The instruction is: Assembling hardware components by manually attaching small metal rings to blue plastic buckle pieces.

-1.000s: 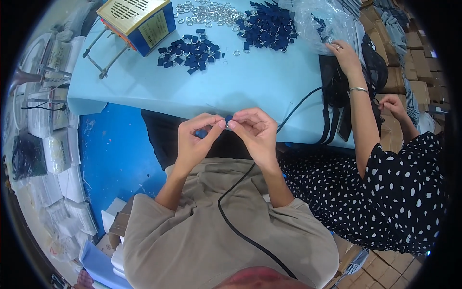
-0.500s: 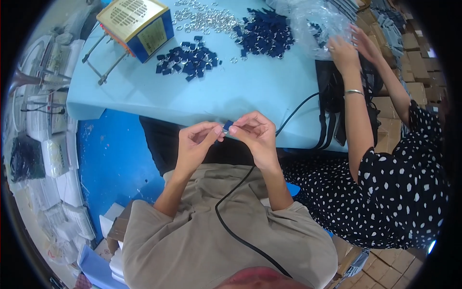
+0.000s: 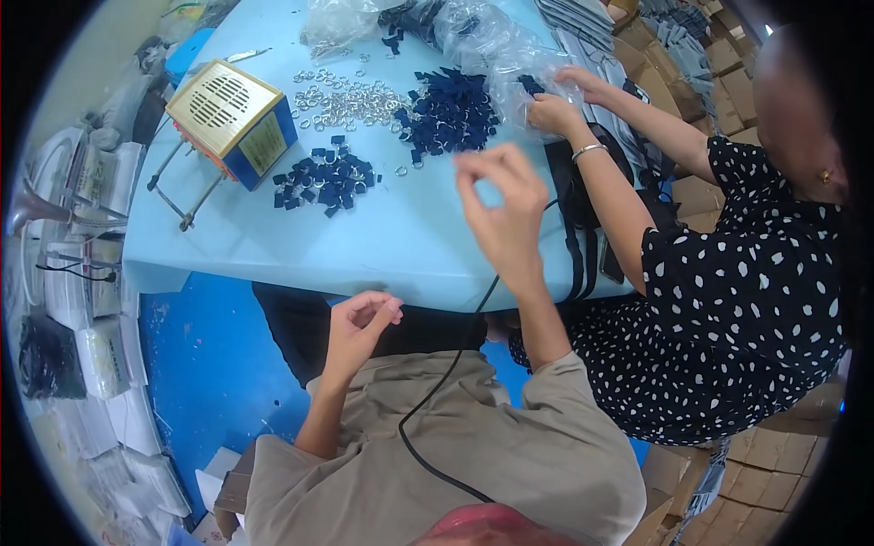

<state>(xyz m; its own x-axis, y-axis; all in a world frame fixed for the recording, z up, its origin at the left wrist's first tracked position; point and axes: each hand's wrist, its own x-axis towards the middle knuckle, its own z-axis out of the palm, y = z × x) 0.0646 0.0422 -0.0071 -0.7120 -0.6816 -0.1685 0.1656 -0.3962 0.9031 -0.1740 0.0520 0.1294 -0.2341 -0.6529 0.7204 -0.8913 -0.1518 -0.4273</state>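
My left hand [image 3: 360, 329] hovers just off the table's near edge, thumb and fingertips pressed together; anything between them is too small or hidden to make out. Out over the table is my right hand [image 3: 505, 214], blurred, with thumb and forefinger curved toward each other. Its fingertips are smeared beside the larger pile of navy fabric tabs [image 3: 451, 109], some with metal rings. Loose silvery rings [image 3: 350, 102] lie to the left of that pile. Nearer me sits a smaller pile of navy tabs with rings [image 3: 326, 177].
A blue-and-gold box-shaped device [image 3: 232, 123] on metal legs stands at the table's left. To my right, a co-worker in a dotted dress [image 3: 728, 300] handles a clear plastic bag [image 3: 514, 68]. Black straps [image 3: 569, 218] and a black cable [image 3: 437, 387] lie close by.
My hands, which were together at a navy tab with a ring, have parted. The right moved forward over the table; the left stayed near the edge. The view has shifted, and the tab no longer shows.
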